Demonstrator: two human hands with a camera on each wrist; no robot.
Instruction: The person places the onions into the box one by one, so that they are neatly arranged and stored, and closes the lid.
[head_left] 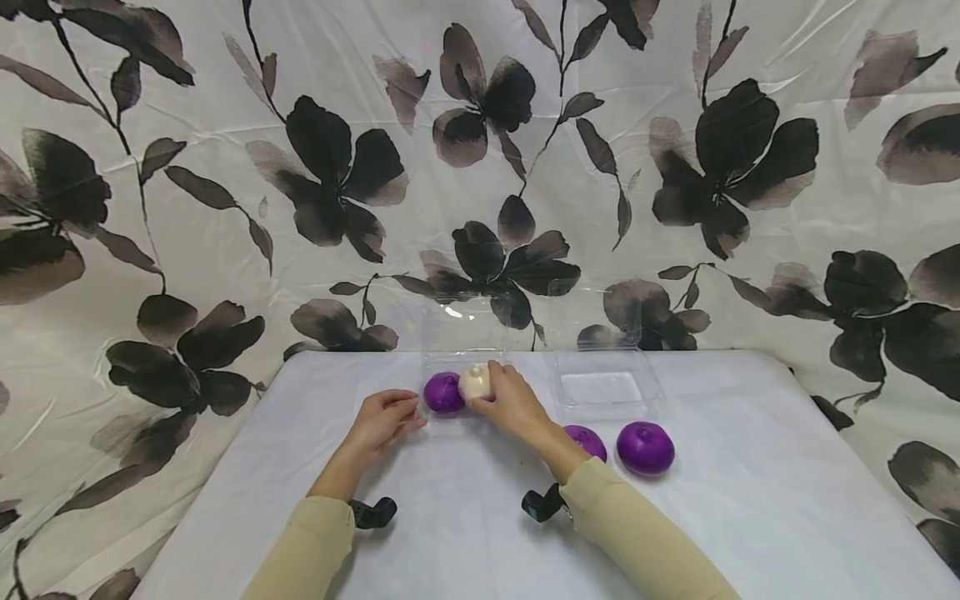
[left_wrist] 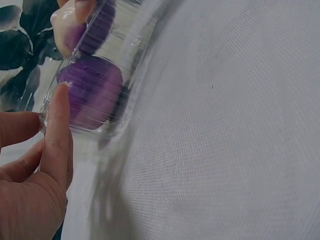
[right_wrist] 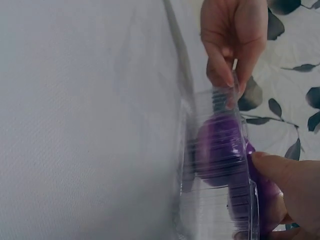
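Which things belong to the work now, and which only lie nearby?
In the work:
- clear plastic box
- purple round bulb inside it
- purple-and-cream round bulb in the right hand

Lying nearby, perhaps for later:
- two loose purple round bulbs
- second clear plastic box

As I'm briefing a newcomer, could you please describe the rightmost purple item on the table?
On the white-covered table, find the clear container farther right. Just nearer the viewer lies a round purple item. Unlike its purple neighbour to the left, which the right forearm partly hides in the head view, this one shows whole.
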